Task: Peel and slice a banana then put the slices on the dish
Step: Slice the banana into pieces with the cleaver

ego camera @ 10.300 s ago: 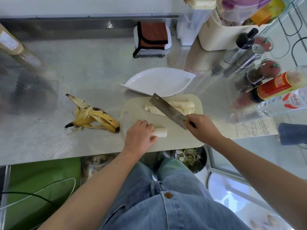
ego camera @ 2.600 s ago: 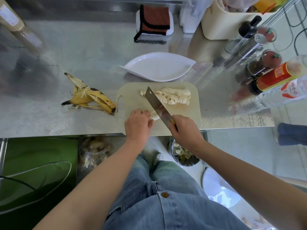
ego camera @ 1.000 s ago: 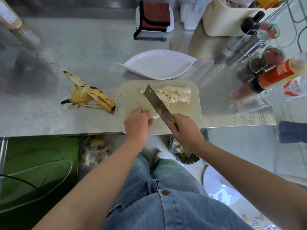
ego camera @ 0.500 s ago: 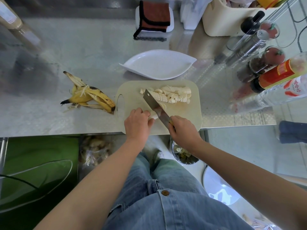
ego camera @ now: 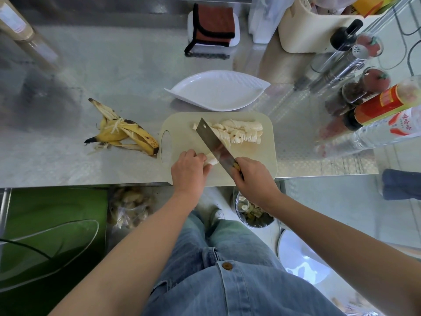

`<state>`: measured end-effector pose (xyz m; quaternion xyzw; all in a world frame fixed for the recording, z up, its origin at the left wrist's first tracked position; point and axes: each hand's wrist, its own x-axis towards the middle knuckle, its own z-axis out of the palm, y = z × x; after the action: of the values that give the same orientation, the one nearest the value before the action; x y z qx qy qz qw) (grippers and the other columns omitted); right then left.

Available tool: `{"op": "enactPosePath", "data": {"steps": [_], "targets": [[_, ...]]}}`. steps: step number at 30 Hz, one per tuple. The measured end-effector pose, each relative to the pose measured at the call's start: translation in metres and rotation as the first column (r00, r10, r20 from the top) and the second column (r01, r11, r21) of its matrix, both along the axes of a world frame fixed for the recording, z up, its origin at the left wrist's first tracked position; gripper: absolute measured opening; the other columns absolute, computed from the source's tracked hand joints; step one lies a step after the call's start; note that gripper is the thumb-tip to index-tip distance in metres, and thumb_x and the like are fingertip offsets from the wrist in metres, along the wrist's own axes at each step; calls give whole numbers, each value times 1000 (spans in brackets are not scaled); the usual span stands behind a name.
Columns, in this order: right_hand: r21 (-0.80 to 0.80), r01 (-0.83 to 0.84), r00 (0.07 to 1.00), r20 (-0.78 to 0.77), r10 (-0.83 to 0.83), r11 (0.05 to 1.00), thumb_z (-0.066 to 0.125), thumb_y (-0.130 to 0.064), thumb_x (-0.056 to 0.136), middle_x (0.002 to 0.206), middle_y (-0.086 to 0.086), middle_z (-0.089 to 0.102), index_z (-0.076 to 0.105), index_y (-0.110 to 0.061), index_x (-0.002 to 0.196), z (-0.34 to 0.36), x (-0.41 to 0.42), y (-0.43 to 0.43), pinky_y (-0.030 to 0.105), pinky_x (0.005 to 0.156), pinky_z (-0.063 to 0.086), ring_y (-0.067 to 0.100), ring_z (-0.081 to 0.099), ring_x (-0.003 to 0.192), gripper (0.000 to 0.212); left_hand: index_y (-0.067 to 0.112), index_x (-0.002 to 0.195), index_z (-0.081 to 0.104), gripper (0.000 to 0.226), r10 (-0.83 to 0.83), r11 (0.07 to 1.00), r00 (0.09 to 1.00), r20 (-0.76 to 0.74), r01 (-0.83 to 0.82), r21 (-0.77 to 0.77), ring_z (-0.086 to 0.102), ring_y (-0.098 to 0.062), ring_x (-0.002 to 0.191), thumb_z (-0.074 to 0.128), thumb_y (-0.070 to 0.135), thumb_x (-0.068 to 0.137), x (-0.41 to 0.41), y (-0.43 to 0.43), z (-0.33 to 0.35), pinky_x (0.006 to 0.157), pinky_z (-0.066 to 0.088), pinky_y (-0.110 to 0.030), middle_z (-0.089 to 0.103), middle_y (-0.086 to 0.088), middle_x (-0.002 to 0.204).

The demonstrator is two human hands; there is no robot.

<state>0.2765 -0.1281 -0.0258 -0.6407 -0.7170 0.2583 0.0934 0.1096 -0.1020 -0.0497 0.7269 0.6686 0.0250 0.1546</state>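
On the pale cutting board (ego camera: 266, 156) my left hand (ego camera: 189, 172) holds down a short stub of peeled banana (ego camera: 210, 160) with curled fingers. My right hand (ego camera: 252, 179) grips the handle of a cleaver (ego camera: 215, 144), whose blade slants across the board with its edge right beside the stub's cut end. A heap of banana slices (ego camera: 239, 132) lies on the far half of the board, partly behind the blade. The white leaf-shaped dish (ego camera: 218, 90) sits just beyond the board with nothing on it.
The banana peel (ego camera: 123, 133) lies on the steel counter left of the board. Sauce bottles (ego camera: 385, 108), shakers and spice jars crowd the right side. A folded brown cloth (ego camera: 215, 23) and a cream bin (ego camera: 319, 26) stand at the back. A waste bowl (ego camera: 252, 214) sits below the counter edge.
The banana piece under my left hand has grown much shorter over the frames and the slice heap larger. In the last second the cleaver has edged left along the stub.
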Motion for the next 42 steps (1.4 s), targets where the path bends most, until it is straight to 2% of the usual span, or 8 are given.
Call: {"op": "enactPosePath", "data": {"steps": [8,13,21,30,42], "targets": [[-35,-12,1000,14,13,999,46,-14,94,66,3,39,35,-12,71,-3,-1,0,35,51,29,27,39,56,26,20,109,68,26,4,1000,1000,11,-4,2,52,-19,90,62,37,90,0,0,0,61,35,-27,60,-2,96],[-82,-7,999,41,11,997,45,-16,95,68,4,39,35,-11,73,-11,-3,-2,34,53,29,27,41,58,25,19,106,68,25,12,1000,1000,29,-12,-7,52,-20,89,63,36,89,0,1,0,61,39,-29,59,-3,94],[1,19,1000,-14,-19,1000,47,-13,92,63,4,41,35,-11,68,-7,1,1,44,49,37,29,41,53,27,20,108,68,26,11,1000,1000,19,-11,-10,52,-19,91,61,38,91,0,0,0,62,38,-28,59,-2,95],[4,-16,1000,-18,16,1000,47,-15,94,64,2,43,37,-12,70,-5,-2,0,33,50,29,25,40,54,26,21,110,67,27,10,1000,1000,15,-10,-17,52,-19,93,60,39,91,0,0,1,66,44,-29,59,-2,98],[-66,-18,999,34,21,998,44,-16,95,68,2,37,34,-13,73,-11,-8,-2,34,55,29,26,40,59,24,20,108,68,25,7,1000,1000,24,-7,-9,52,-19,90,63,37,89,-1,1,1,62,37,-27,60,-2,96]]}}
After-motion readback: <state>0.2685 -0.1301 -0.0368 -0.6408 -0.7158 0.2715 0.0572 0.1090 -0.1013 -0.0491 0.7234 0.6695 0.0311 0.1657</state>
